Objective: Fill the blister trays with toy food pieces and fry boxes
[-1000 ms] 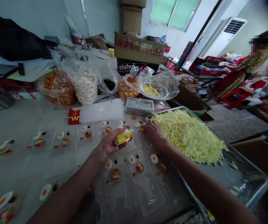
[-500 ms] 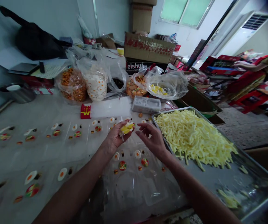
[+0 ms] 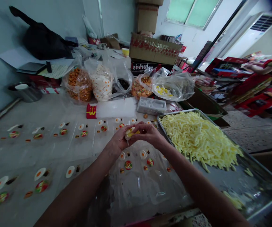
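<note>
My left hand (image 3: pixel 118 138) is closed around a small handful of yellow and white pieces (image 3: pixel 129 133), above the middle of the table. My right hand (image 3: pixel 149 133) has come against it, thumb and fingers pinched at the pieces; its fingertips partly cover them. Beneath and around both hands lie rows of clear plastic packaging (image 3: pixel 138 186). Small toy-like foods rest on it: fried eggs (image 3: pixel 70 171), round red-and-green pieces (image 3: pixel 128 165) and little burgers (image 3: pixel 28 194). Right of my right hand, a metal tray (image 3: pixel 263 165) holds a heap of pale yellow, fry-like strips (image 3: pixel 202 138).
Along the back stand clear bags of orange pieces (image 3: pixel 79 85), egg pieces (image 3: pixel 102 83) and yellow-white pieces (image 3: pixel 164 91). In front lie a red-ended white sleeve stack (image 3: pixel 115 107) and a grey mould-like block (image 3: pixel 152 105). Another person's arm (image 3: pixel 256 66) shows at far right.
My right hand has moved left and closed its fingers at the pieces in my left hand. The camera view has shifted slightly, so the scene sits further right.
</note>
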{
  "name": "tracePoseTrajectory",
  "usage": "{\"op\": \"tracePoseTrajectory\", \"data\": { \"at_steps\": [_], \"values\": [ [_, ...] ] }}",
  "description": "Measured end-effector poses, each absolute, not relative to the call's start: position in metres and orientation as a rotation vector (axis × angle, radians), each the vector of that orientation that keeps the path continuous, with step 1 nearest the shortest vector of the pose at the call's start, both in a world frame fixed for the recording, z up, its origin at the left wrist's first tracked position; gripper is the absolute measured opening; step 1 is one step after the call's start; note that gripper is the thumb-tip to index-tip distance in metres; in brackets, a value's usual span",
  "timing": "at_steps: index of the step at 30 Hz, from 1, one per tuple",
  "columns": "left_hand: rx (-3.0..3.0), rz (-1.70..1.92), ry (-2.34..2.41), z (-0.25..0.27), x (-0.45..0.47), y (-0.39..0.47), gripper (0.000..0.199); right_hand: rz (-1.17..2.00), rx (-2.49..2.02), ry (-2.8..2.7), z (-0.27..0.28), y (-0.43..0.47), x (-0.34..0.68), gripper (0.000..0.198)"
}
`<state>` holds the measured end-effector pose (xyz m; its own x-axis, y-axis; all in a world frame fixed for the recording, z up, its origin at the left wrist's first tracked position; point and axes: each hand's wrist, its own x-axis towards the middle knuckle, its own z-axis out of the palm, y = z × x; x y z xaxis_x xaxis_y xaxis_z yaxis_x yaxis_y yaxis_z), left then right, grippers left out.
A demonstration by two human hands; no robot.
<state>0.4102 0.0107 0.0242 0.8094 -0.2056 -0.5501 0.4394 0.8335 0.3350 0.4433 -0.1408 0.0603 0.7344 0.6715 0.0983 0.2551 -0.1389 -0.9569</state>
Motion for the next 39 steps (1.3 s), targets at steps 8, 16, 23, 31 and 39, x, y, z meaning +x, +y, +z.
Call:
{"op": "tracePoseTrajectory", "data": {
  "at_steps": [8,16,23,31,39],
  "values": [
    [0.532,-0.294,0.581,0.036,0.404,0.047,0.036,0.351,-1.701,-0.368,0.079,-0.173,0.514,0.044],
    [0.544,-0.280,0.506,0.041,0.388,0.070,0.032,0.351,-2.140,-0.349,0.001,-0.161,0.564,0.019],
    [0.431,-0.264,0.505,0.039,0.393,0.064,0.030,0.168,-2.415,-0.421,-0.005,-0.142,0.580,0.015],
    [0.389,-0.229,0.476,0.034,0.403,0.056,0.026,-0.135,-2.482,-0.568,0.010,-0.143,0.537,0.020],
    [0.357,-0.246,0.461,0.033,0.408,0.050,0.023,-0.046,-2.004,-1.442,0.064,-0.138,0.453,0.019]
  ]
}}
